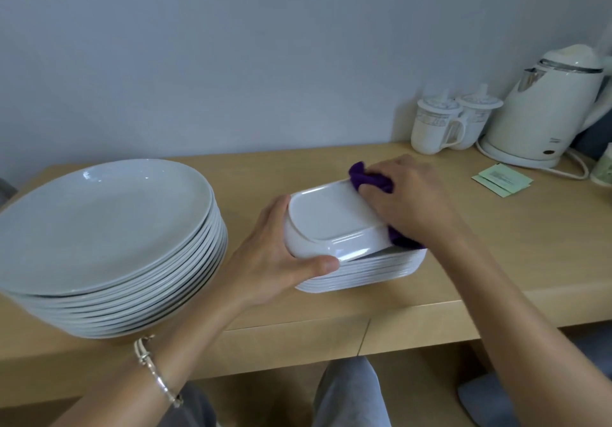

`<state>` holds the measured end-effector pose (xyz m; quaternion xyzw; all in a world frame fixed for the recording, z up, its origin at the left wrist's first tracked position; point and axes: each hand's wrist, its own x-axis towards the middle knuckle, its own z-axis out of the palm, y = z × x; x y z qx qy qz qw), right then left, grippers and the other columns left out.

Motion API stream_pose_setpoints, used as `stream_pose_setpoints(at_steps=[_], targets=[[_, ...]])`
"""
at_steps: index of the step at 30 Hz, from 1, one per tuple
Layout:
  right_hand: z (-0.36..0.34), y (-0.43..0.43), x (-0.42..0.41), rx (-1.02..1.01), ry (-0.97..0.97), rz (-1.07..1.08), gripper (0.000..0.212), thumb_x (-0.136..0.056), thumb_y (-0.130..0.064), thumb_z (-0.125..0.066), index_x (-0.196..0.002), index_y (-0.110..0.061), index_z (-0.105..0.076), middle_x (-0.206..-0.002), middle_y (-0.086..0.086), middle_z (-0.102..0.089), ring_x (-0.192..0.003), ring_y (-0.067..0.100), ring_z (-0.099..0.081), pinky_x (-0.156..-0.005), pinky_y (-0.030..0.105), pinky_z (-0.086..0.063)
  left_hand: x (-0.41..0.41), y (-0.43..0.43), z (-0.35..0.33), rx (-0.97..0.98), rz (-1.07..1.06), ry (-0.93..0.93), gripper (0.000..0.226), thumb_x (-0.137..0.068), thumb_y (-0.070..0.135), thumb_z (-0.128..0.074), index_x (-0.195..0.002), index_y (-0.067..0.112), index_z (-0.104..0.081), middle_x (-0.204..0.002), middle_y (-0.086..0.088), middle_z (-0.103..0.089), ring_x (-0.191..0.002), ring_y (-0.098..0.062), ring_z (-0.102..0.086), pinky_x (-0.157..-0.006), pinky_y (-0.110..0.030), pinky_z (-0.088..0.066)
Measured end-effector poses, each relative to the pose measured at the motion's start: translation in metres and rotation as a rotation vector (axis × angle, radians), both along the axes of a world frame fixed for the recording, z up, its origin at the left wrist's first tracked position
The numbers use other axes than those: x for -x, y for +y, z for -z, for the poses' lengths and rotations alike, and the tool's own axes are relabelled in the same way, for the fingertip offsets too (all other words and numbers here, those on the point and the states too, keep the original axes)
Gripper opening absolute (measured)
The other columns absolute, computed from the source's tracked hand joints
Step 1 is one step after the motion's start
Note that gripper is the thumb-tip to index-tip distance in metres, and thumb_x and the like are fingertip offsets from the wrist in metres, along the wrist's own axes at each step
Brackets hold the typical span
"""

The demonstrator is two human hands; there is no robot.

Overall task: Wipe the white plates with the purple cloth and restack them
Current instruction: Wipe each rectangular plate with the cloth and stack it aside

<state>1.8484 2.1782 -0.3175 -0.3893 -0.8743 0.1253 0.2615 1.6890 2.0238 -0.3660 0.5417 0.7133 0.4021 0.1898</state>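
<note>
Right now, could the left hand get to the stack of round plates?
Likely yes, once it lets go: the left hand grips the upturned dish, but the round plates sit just beside it with bare table between.

A tall stack of round plates (pixel 109 228) fills the left of my frame, a lower stack of rectangular plates (pixel 364 272) the centre. My left hand (pixel 275 254), gripping a tilted rectangular plate (pixel 331 214), takes the gap between them; my right hand (pixel 407 198) with the purple cloth (pixel 367 178) crowds the stack's far right. Bare bench (pixel 480 244) lies behind both stacks and rightward to the green sachets (pixel 503 181). Lidded mugs (pixel 433 128), kettle (pixel 546 112) and cord (pixel 576 165) block the upper right.
</note>
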Motion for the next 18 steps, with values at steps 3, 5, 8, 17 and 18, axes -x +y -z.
stream_pose_setpoints(at_steps=[3, 5, 8, 17, 18], targets=[[0.010, -0.033, 0.038, -0.144, -0.063, -0.218, 0.047, -0.077, -0.052, -0.038, -0.107, -0.029, -0.066, -0.104, 0.001, -0.067, -0.100, 0.029, -0.056, -0.092, 0.038, -0.038, 0.001, 0.001, 0.001, -0.022, 0.017, -0.030, 0.093, -0.052, 0.067, -0.077, -0.133, 0.045, -0.039, -0.136, 0.018, -0.047, -0.125, -0.002, -0.049, -0.102, -0.042, -0.046], [0.013, -0.039, 0.056, -0.100, -0.068, -0.289, 0.048, -0.076, -0.053, -0.037, -0.110, -0.031, -0.063, -0.105, -0.001, -0.065, -0.100, 0.028, -0.054, -0.092, 0.042, -0.040, 0.001, 0.001, 0.001, -0.030, 0.028, -0.068, 0.094, -0.051, 0.067, -0.081, -0.133, 0.046, -0.039, -0.136, 0.014, -0.050, -0.126, -0.006, -0.051, -0.102, -0.044, -0.047], [0.007, -0.007, 0.052, -0.080, -0.099, -0.156, 0.045, -0.081, -0.054, -0.042, -0.116, -0.034, -0.061, -0.113, 0.002, -0.062, -0.109, 0.031, -0.050, -0.097, 0.041, -0.039, 0.002, 0.000, 0.000, -0.009, 0.018, -0.038, 0.097, -0.052, 0.069, -0.077, -0.137, 0.044, -0.036, -0.139, 0.018, -0.046, -0.128, -0.003, -0.047, -0.105, -0.043, -0.044], [0.007, -0.028, 0.049, -0.130, -0.112, -0.246, 0.051, -0.080, -0.056, -0.039, -0.119, -0.033, -0.060, -0.115, 0.005, -0.062, -0.107, 0.033, -0.051, -0.098, 0.042, -0.038, 0.001, 0.001, 0.000, 0.000, 0.025, -0.070, 0.102, -0.050, 0.066, -0.079, -0.138, 0.037, -0.037, -0.137, 0.014, -0.050, -0.124, 0.000, -0.051, -0.104, -0.034, -0.046], [0.008, -0.038, 0.054, -0.114, -0.120, -0.308, 0.047, -0.082, -0.053, -0.044, -0.121, -0.031, -0.059, -0.116, 0.003, -0.061, -0.107, 0.031, -0.050, -0.098, 0.042, -0.036, 0.000, 0.000, -0.002, -0.003, 0.023, -0.096, 0.100, -0.048, 0.064, -0.080, -0.135, 0.035, -0.038, -0.134, 0.014, -0.052, -0.120, 0.002, -0.053, -0.100, -0.029, -0.048]])
